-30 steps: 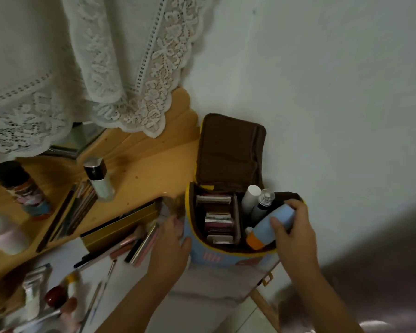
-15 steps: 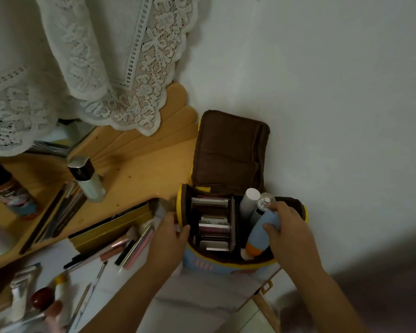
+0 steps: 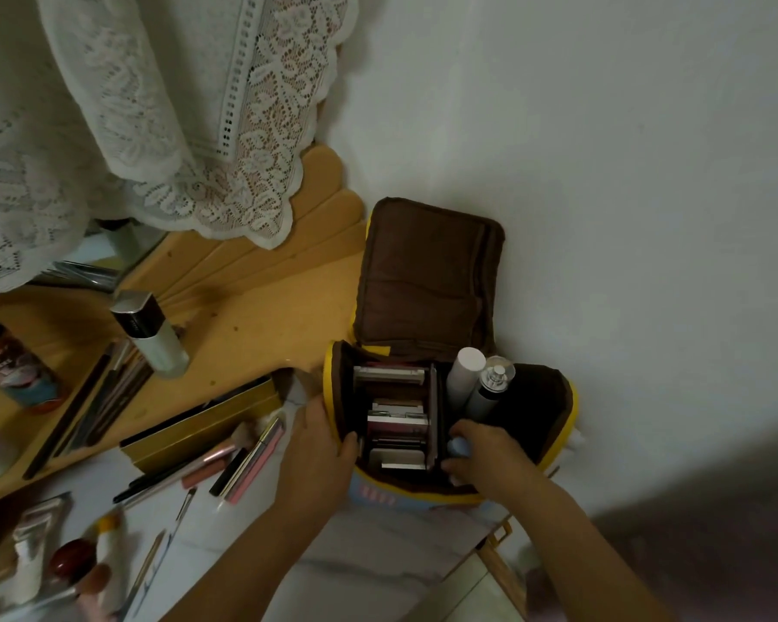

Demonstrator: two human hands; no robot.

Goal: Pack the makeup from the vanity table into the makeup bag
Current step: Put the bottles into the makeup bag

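Step in hand, as judged: seating one item in the right compartment of the makeup bag (image 3: 427, 489), which stands open at the right end of the vanity table (image 3: 252, 325), its brown lid (image 3: 427, 280) flipped up against the wall.

Right hand (image 3: 490, 460) is inside that compartment, fingers curled round a pale blue tube (image 3: 460, 447); only the tube's rounded top shows, the rest is hidden by the hand and the bag wall. Left hand (image 3: 320, 446) clasps the bag's near left rim, thumb over the yellow piping, steadying it.

Just beyond the right hand, same compartment: a white tube (image 3: 466, 374) and a clear-capped spray bottle (image 3: 490, 388), both upright. Left compartment: flat palettes (image 3: 396, 419) on edge, in a row.

Not yet packed, left of the bag: gold box (image 3: 198, 424), pencils and brushes (image 3: 248, 460), green bottle with dark cap (image 3: 151, 338), printed can (image 3: 10, 365).

Next move likely calls for letting go of the blue tube without tipping its two neighbours, then reaching left for loose items.

Writing: lettering on the can and the dark cap is too blurred to read. Pink bars on the bag's front, not legible as text.
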